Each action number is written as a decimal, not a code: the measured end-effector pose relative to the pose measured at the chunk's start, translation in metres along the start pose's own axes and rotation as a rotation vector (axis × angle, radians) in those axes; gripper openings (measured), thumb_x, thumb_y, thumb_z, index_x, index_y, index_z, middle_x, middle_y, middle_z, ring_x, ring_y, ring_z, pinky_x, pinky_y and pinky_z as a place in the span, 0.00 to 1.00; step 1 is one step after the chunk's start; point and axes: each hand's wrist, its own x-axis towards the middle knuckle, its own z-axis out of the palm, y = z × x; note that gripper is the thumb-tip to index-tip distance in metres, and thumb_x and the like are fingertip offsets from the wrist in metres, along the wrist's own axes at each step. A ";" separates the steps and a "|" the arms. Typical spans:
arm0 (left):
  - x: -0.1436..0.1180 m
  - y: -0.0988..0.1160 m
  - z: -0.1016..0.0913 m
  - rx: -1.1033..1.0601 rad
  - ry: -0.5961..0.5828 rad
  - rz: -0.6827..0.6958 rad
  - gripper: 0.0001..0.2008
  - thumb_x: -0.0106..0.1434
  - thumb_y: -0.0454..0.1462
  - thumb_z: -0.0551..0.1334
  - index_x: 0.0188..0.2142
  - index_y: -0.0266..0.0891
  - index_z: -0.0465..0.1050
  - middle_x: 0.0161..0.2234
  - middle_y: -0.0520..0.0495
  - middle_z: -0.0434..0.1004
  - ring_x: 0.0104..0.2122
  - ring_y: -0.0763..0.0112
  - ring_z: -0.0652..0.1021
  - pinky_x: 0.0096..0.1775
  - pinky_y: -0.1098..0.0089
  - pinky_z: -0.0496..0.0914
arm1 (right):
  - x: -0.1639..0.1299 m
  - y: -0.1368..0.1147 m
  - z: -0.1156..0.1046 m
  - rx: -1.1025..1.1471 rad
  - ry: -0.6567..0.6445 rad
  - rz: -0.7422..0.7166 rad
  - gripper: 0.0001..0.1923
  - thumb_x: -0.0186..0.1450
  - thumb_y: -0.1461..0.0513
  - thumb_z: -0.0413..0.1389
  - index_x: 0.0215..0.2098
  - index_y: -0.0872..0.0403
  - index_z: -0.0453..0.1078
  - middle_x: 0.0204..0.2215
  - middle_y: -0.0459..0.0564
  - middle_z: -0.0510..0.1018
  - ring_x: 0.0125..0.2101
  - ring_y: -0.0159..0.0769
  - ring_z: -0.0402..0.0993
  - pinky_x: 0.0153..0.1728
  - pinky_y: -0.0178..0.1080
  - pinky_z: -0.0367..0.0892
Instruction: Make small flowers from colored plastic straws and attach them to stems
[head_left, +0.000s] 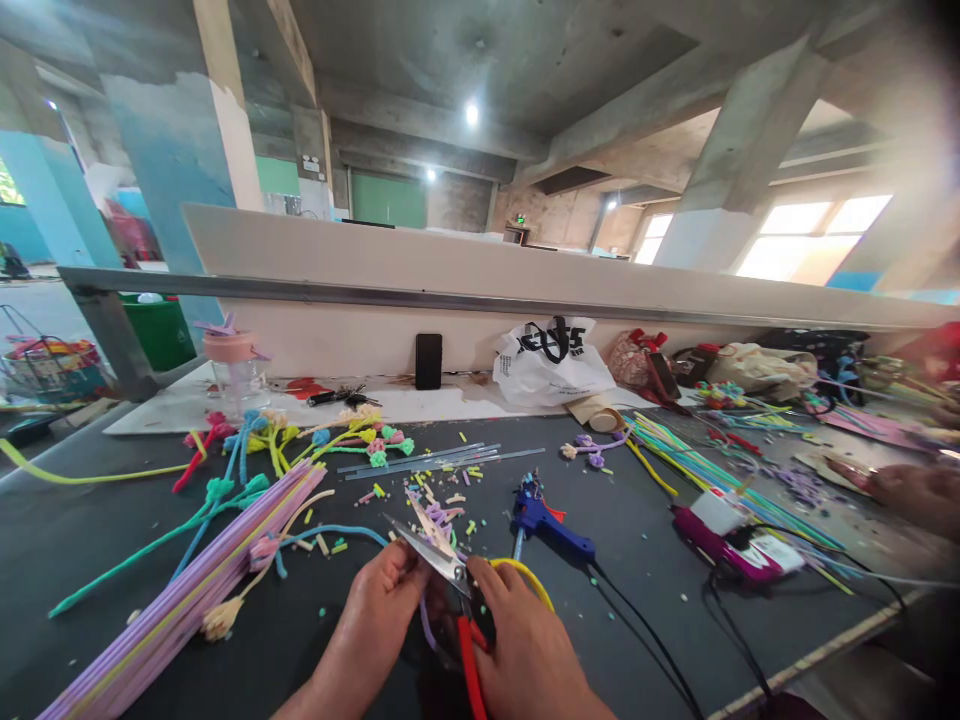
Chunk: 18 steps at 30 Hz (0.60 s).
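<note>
My right hand is closed around a pair of scissors with red handles. The silver blades are spread a little and point up and left, over the fingertips of my left hand. Those fingertips are pinched together, and a thin purple pipe cleaner hangs curved below them; its upper end is hidden. A yellow loop curves beside my right knuckles. Just beyond the blades lie small cut bits in purple, yellow and cream.
A bundle of pink and purple pipe cleaners lies at left, near finished pipe-cleaner flowers. A blue glue gun with a cord lies right of centre, beyond it a purple-white device. Another person's hand is at far right.
</note>
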 end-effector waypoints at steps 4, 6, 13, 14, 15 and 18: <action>-0.001 -0.001 -0.001 0.006 -0.033 -0.004 0.15 0.51 0.42 0.64 0.37 0.36 0.75 0.30 0.45 0.78 0.31 0.65 0.74 0.35 0.70 0.68 | 0.002 0.006 0.010 0.042 0.013 -0.031 0.22 0.57 0.62 0.50 0.51 0.51 0.62 0.38 0.53 0.74 0.36 0.41 0.73 0.36 0.39 0.67; -0.001 -0.001 -0.002 -0.004 -0.060 -0.031 0.15 0.53 0.43 0.62 0.37 0.36 0.74 0.29 0.46 0.77 0.27 0.68 0.73 0.31 0.71 0.68 | 0.004 0.010 0.014 0.057 0.024 -0.060 0.23 0.57 0.62 0.50 0.52 0.51 0.62 0.38 0.54 0.74 0.37 0.41 0.73 0.38 0.39 0.66; 0.000 0.007 -0.001 -0.018 -0.079 -0.104 0.15 0.49 0.45 0.65 0.29 0.34 0.73 0.20 0.50 0.73 0.19 0.73 0.70 0.24 0.73 0.66 | 0.004 0.015 0.016 0.020 0.029 -0.064 0.24 0.57 0.62 0.50 0.53 0.51 0.62 0.39 0.54 0.75 0.39 0.42 0.73 0.40 0.39 0.65; 0.000 0.008 -0.001 -0.015 -0.078 -0.112 0.14 0.49 0.44 0.64 0.28 0.34 0.73 0.20 0.51 0.72 0.18 0.74 0.69 0.23 0.73 0.66 | 0.003 0.015 0.014 0.016 0.030 -0.062 0.24 0.57 0.62 0.50 0.53 0.50 0.61 0.39 0.54 0.75 0.38 0.41 0.73 0.39 0.39 0.66; 0.000 0.008 -0.001 -0.011 -0.077 -0.116 0.14 0.49 0.44 0.64 0.28 0.34 0.73 0.19 0.51 0.72 0.18 0.74 0.69 0.22 0.73 0.65 | 0.001 0.014 0.012 0.012 0.029 -0.060 0.24 0.57 0.62 0.50 0.53 0.49 0.61 0.39 0.52 0.74 0.37 0.41 0.73 0.37 0.38 0.66; 0.000 0.007 -0.001 0.003 -0.063 -0.126 0.12 0.49 0.43 0.64 0.28 0.34 0.73 0.18 0.53 0.70 0.17 0.75 0.69 0.21 0.73 0.64 | -0.002 0.013 0.005 0.005 0.042 -0.049 0.23 0.57 0.61 0.50 0.51 0.46 0.62 0.38 0.50 0.73 0.35 0.39 0.72 0.34 0.37 0.65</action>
